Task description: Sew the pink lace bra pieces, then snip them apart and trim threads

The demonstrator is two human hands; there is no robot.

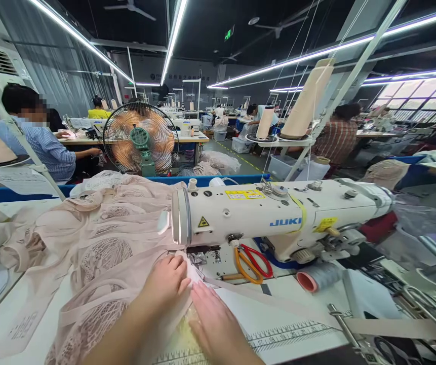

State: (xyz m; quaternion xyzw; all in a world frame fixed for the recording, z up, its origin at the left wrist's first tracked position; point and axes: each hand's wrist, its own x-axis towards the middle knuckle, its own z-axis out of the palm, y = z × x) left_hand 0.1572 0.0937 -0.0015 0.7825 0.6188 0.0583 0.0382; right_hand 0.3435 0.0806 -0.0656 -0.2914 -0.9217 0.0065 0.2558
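Observation:
My left hand (166,284) lies on pale pink lace fabric (100,253) just in front of the needle area of a white JUKI sewing machine (278,213), its fingers curled down onto the cloth. My right hand (212,317) rests flat beside it, fingers stretched out on the fabric's edge and a pink strap (263,299) that runs off to the right. The pink fabric is heaped to the left of the machine head. The needle itself is hidden behind my hands and the machine head.
Scissors with red and orange handles (253,263) lie under the machine arm, with a pink thread spool (316,276) lying to their right. Thread cones (307,99) stand behind. A floor fan (141,138) faces me. Other people sit at machines, one at left (39,137).

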